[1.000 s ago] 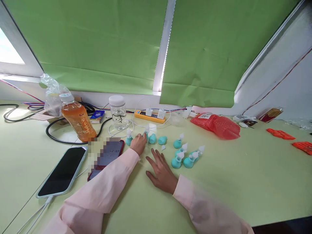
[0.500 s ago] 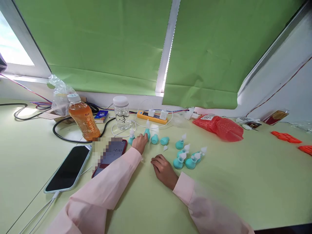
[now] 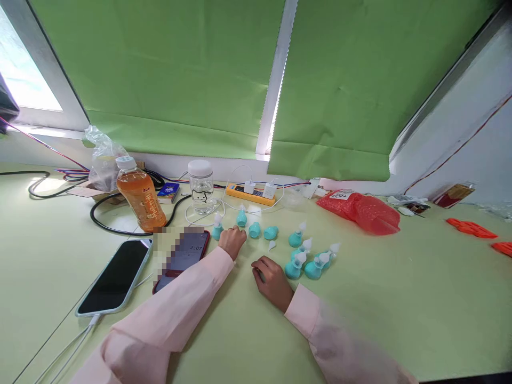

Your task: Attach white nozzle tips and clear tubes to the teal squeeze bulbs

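My left hand is closed, its fingertips bent down out of sight beside a tipped teal bulb. Just beyond it stands a teal squeeze bulb with a white tip, and another capped teal bulb is to its left. My right hand rests on the table with fingers curled in; whatever they hold, if anything, is hidden. A loose white tip lies between the hands, below a second tipped bulb. Several capped teal bulbs cluster right of my right hand.
Two phones, an orange drink bottle and a clear jar stand or lie to the left. A yellow power strip with cables is behind. A red bubble-wrap bundle and orange pieces lie to the right.
My left hand has drawn back slightly from the standing capped bulb, which now shows whole, and its fingers have curled in. The right hand has barely moved.
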`<state>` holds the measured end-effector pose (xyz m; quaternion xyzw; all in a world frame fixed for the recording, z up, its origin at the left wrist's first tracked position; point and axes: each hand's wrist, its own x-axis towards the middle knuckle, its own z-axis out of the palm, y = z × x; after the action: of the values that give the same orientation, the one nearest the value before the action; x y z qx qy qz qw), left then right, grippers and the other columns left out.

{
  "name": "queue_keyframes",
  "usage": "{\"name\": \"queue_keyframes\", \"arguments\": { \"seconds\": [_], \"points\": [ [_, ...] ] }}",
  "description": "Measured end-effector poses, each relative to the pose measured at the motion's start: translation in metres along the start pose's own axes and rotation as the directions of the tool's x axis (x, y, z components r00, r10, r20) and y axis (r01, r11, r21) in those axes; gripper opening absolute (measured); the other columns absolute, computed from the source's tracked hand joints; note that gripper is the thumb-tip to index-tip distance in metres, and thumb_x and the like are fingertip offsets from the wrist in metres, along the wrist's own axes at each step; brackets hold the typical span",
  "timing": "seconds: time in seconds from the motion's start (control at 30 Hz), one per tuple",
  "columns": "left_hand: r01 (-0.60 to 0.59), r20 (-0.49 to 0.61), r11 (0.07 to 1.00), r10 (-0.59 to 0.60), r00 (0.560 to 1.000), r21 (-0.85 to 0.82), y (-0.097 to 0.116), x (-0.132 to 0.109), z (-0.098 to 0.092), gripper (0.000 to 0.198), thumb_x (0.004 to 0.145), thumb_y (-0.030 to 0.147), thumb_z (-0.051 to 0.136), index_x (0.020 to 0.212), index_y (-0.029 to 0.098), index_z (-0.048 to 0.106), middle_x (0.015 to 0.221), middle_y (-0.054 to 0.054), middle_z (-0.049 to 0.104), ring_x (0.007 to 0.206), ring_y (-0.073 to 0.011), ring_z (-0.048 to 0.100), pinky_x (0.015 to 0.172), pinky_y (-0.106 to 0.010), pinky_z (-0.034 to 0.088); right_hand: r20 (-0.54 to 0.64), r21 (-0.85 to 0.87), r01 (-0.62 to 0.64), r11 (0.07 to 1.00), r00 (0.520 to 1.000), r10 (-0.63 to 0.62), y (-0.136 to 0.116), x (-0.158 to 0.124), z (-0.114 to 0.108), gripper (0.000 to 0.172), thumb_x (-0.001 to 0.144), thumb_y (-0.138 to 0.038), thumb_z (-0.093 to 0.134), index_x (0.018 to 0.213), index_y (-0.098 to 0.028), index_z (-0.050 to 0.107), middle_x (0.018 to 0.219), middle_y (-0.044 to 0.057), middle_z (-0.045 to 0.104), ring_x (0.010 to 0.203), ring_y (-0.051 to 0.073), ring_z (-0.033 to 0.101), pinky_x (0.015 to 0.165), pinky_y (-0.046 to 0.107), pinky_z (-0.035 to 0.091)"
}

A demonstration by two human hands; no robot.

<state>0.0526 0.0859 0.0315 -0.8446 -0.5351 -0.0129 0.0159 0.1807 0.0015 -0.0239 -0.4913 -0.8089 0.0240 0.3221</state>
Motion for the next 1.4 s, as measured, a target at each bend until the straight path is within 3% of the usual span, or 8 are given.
{"name": "queue_keyframes", "arguments": {
  "seconds": [0.2,0.3,0.5,0.7,0.83,1.03,1.23,1.4],
  "points": [
    [-0.043,0.015,0.996,0.044,0.999,-0.072,-0.008,-0.006,-0.001,0.026,0.068,0.016,0.05,0.094,0.012,0.049,0.084,-0.013,0.058,0.078,-0.0293,0.057,0.059,-0.037,0.043,-0.018,0.003,-0.076,0.997,0.997,0.076,0.001,0.0,-0.001,0.014,0.072,-0.011,0.044,0.081,-0.015,0.055,0.075,0.006,0.052,0.062,0.015,0.051,0.057,0.027,0.043],
    [-0.059,-0.001,0.99,0.059,0.998,-0.126,-0.01,-0.009,-0.001,0.022,0.067,0.017,0.05,0.089,0.013,0.051,0.085,-0.013,0.059,0.078,-0.0291,0.057,0.058,-0.037,0.042,-0.027,0.02,-0.055,0.998,0.998,0.055,0.002,0.0,-0.003,0.016,0.072,-0.008,0.043,0.077,-0.016,0.056,0.074,0.006,0.054,0.066,0.017,0.052,0.059,0.028,0.044],
    [-0.1,-0.092,0.948,0.076,0.993,-0.304,-0.003,-0.037,-0.005,0.026,0.068,0.026,0.05,0.092,0.017,0.047,0.08,-0.003,0.059,0.07,-0.0161,0.056,0.057,-0.025,0.042,-0.065,0.097,0.0,0.995,0.998,0.007,-0.001,-0.005,-0.006,0.018,0.072,-0.006,0.041,0.078,-0.016,0.055,0.074,0.006,0.056,0.07,0.016,0.053,0.061,0.027,0.045],
    [-0.113,-0.151,0.784,0.025,0.988,-0.61,0.001,-0.076,0.029,0.017,0.057,0.02,0.058,0.072,0.015,0.051,0.068,0.0,0.053,0.05,-0.0089,0.047,0.05,-0.02,0.039,-0.172,0.244,0.035,0.969,0.985,0.008,-0.007,-0.007,-0.014,0.014,0.072,-0.008,0.044,0.075,-0.016,0.055,0.068,0.004,0.056,0.062,0.013,0.053,0.055,0.025,0.045],
    [-0.157,-0.189,0.768,0.048,0.981,-0.621,0.001,-0.082,0.048,0.017,0.059,0.019,0.057,0.075,0.015,0.055,0.068,-0.001,0.053,0.054,-0.0106,0.048,0.05,-0.021,0.039,-0.192,0.367,-0.003,0.93,0.978,0.079,-0.013,-0.007,-0.018,0.01,0.07,-0.011,0.048,0.07,-0.018,0.056,0.065,0.003,0.056,0.058,0.012,0.053,0.052,0.024,0.047],
    [-0.271,-0.326,0.735,0.072,0.943,-0.622,0.003,-0.085,0.051,0.02,0.063,0.024,0.053,0.081,0.016,0.059,0.077,-0.005,0.055,0.064,-0.0136,0.052,0.057,-0.024,0.042,-0.08,0.555,-0.096,0.826,0.982,0.168,-0.022,-0.01,-0.018,0.006,0.069,-0.015,0.052,0.07,-0.017,0.058,0.067,0.003,0.056,0.059,0.011,0.055,0.05,0.021,0.051],
    [-0.347,-0.377,0.683,0.112,0.919,-0.643,0.0,-0.084,0.057,0.025,0.06,0.01,0.048,0.082,0.017,0.057,0.078,-0.004,0.056,0.068,-0.0135,0.053,0.06,-0.023,0.043,-0.025,0.548,-0.12,0.828,0.987,0.16,-0.022,-0.011,-0.017,0.009,0.069,-0.013,0.051,0.074,-0.018,0.057,0.071,0.003,0.055,0.06,0.011,0.054,0.052,0.021,0.052],
    [-0.359,-0.391,0.664,0.108,0.914,-0.655,-0.001,-0.084,0.057,0.023,0.059,0.009,0.049,0.08,0.017,0.056,0.08,-0.004,0.057,0.073,-0.0147,0.053,0.064,-0.025,0.044,-0.02,0.534,-0.118,0.837,0.988,0.152,-0.022,-0.012,-0.015,0.011,0.069,-0.013,0.051,0.076,-0.018,0.057,0.071,0.003,0.054,0.061,0.011,0.054,0.052,0.021,0.051]
  ]
}}
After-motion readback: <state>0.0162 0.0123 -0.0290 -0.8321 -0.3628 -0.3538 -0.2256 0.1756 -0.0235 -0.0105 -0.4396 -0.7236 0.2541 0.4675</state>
